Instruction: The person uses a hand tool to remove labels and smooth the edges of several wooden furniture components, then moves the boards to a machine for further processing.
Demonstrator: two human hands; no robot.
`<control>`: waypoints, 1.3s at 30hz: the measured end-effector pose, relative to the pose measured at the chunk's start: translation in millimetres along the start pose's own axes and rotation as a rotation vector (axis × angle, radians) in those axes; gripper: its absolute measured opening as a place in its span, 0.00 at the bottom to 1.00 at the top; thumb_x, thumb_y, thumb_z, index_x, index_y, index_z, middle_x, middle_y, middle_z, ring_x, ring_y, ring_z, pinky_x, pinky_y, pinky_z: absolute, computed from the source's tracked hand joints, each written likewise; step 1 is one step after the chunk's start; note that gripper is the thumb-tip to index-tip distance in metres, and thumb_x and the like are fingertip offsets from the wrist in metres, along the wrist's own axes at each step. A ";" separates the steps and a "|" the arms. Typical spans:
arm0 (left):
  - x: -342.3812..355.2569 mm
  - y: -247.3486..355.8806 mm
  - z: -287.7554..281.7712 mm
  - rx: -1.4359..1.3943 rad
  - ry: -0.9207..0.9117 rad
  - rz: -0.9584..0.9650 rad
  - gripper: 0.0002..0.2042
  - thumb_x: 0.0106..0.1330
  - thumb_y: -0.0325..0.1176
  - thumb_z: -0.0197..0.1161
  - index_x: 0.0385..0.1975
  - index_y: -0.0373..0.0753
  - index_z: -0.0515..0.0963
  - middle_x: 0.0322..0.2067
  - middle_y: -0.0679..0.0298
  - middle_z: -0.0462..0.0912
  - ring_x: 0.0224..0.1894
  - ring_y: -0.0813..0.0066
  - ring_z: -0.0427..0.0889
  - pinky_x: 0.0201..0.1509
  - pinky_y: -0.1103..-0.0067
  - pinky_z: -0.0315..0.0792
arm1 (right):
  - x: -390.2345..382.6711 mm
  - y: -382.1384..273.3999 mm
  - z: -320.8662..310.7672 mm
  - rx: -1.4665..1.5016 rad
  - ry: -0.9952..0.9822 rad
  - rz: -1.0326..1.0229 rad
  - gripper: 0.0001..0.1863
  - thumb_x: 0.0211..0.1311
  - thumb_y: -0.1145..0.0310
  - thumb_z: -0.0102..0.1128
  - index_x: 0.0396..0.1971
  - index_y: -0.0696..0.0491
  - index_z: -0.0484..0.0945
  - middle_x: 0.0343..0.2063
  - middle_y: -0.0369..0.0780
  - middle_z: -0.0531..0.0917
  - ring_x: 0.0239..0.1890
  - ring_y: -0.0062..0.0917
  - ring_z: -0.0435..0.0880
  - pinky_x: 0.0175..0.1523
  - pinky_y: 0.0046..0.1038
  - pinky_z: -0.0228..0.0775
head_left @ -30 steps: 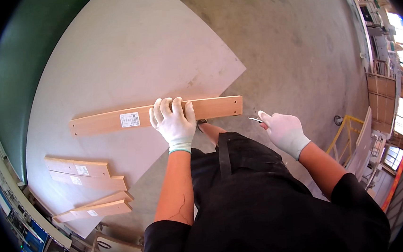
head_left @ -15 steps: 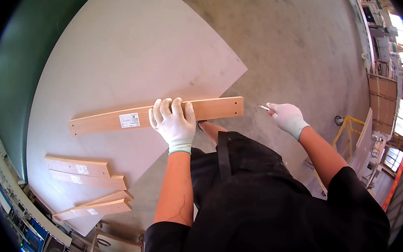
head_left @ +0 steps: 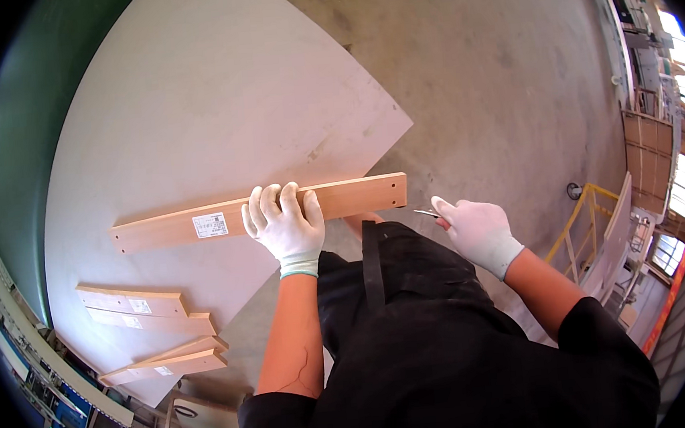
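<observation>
Gloved fingers (head_left: pixel 267 197) of the left hand (head_left: pixel 286 233) grasped the upper edge of a long wooden board (head_left: pixel 349 196) bearing a white label (head_left: pixel 211 225), its right end reaching past the grey panel (head_left: pixel 212 95) over concrete floor (head_left: pixel 493 81). Near that end, the right hand (head_left: pixel 479 231) clenched a slim metal tool (head_left: pixel 426 212). Leftward, two pairs of labelled boards (head_left: pixel 185 364) lay on the panel.
</observation>
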State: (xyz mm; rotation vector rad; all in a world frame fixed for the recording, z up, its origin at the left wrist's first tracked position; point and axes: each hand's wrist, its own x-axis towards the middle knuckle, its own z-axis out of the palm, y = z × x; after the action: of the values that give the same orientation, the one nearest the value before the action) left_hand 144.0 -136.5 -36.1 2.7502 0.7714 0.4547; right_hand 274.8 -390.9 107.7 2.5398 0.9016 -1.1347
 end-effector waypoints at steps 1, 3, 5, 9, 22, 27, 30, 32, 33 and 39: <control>-0.3 0.1 -0.5 0.003 -0.006 0.000 0.12 0.61 0.44 0.69 0.40 0.49 0.81 0.48 0.65 0.77 0.60 0.55 0.72 0.69 0.52 0.61 | -1.8 1.7 -0.5 0.006 0.018 -0.006 0.19 0.78 0.55 0.49 0.61 0.46 0.76 0.28 0.40 0.84 0.32 0.36 0.86 0.33 0.40 0.77; -0.6 1.2 -0.4 0.024 0.007 0.007 0.12 0.60 0.44 0.69 0.41 0.49 0.81 0.48 0.65 0.77 0.60 0.55 0.72 0.68 0.52 0.61 | -5.3 0.6 -1.7 0.015 0.031 -0.013 0.19 0.77 0.56 0.50 0.60 0.45 0.76 0.28 0.40 0.84 0.32 0.36 0.86 0.33 0.40 0.77; -0.4 -0.8 -0.2 0.026 0.000 0.007 0.12 0.60 0.44 0.69 0.41 0.49 0.81 0.48 0.65 0.77 0.60 0.55 0.72 0.68 0.52 0.61 | -7.9 -2.1 -2.5 0.025 0.093 -0.021 0.18 0.73 0.55 0.56 0.58 0.43 0.80 0.25 0.39 0.82 0.27 0.37 0.84 0.31 0.40 0.75; 1.4 1.6 -4.3 0.014 -0.004 0.009 0.11 0.61 0.41 0.68 0.41 0.47 0.81 0.48 0.64 0.77 0.60 0.54 0.73 0.68 0.53 0.62 | 8.6 6.5 8.7 0.051 0.095 -0.033 0.17 0.73 0.56 0.56 0.58 0.43 0.80 0.25 0.39 0.83 0.29 0.37 0.85 0.33 0.41 0.75; -5.0 -4.8 -0.7 0.058 -0.021 0.051 0.12 0.61 0.42 0.66 0.42 0.48 0.80 0.49 0.63 0.75 0.58 0.54 0.72 0.64 0.52 0.63 | 39.4 27.2 -62.3 0.198 -0.098 0.020 0.19 0.73 0.56 0.51 0.56 0.44 0.83 0.41 0.42 0.88 0.46 0.40 0.86 0.50 0.40 0.77; -2.8 -0.6 -3.6 0.027 -0.037 0.041 0.12 0.61 0.38 0.66 0.43 0.45 0.80 0.50 0.62 0.74 0.60 0.54 0.71 0.66 0.53 0.63 | 54.7 34.8 -63.6 0.154 -0.215 0.010 0.16 0.73 0.58 0.49 0.48 0.46 0.85 0.39 0.42 0.88 0.45 0.40 0.86 0.50 0.42 0.77; -1.8 -4.9 -10.2 0.058 -0.028 0.031 0.11 0.61 0.38 0.66 0.41 0.45 0.80 0.49 0.62 0.75 0.59 0.54 0.71 0.65 0.54 0.64 | 80.9 31.0 -59.5 0.025 -0.342 0.016 0.15 0.72 0.59 0.50 0.48 0.45 0.85 0.40 0.42 0.88 0.46 0.41 0.86 0.50 0.43 0.77; 3.2 -4.1 -14.8 0.038 -0.011 0.026 0.11 0.60 0.39 0.67 0.40 0.47 0.80 0.47 0.62 0.76 0.58 0.53 0.73 0.64 0.53 0.63 | 95.8 51.3 -20.7 -0.006 -0.301 0.127 0.17 0.71 0.58 0.51 0.48 0.46 0.85 0.44 0.43 0.88 0.51 0.41 0.85 0.54 0.43 0.77; 5.8 -0.6 -14.5 0.079 -0.013 0.030 0.11 0.60 0.39 0.67 0.40 0.47 0.80 0.47 0.62 0.76 0.58 0.53 0.73 0.64 0.53 0.63 | 99.8 63.6 2.6 -0.009 -0.265 0.206 0.17 0.70 0.57 0.51 0.49 0.46 0.85 0.46 0.43 0.88 0.53 0.42 0.85 0.56 0.43 0.76; 20.8 13.0 -9.5 -0.149 0.006 -0.048 0.16 0.60 0.44 0.70 0.45 0.46 0.80 0.49 0.63 0.78 0.61 0.52 0.72 0.67 0.52 0.62 | 63.6 111.4 84.8 0.713 -0.079 0.407 0.15 0.73 0.61 0.53 0.44 0.55 0.83 0.18 0.41 0.78 0.16 0.24 0.75 0.23 0.32 0.69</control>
State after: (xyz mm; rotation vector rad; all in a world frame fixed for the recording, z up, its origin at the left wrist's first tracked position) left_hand 163.5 -134.7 -18.5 2.5884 0.7712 0.4899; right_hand 325.0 -486.3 -1.9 2.9608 -0.0941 -1.5963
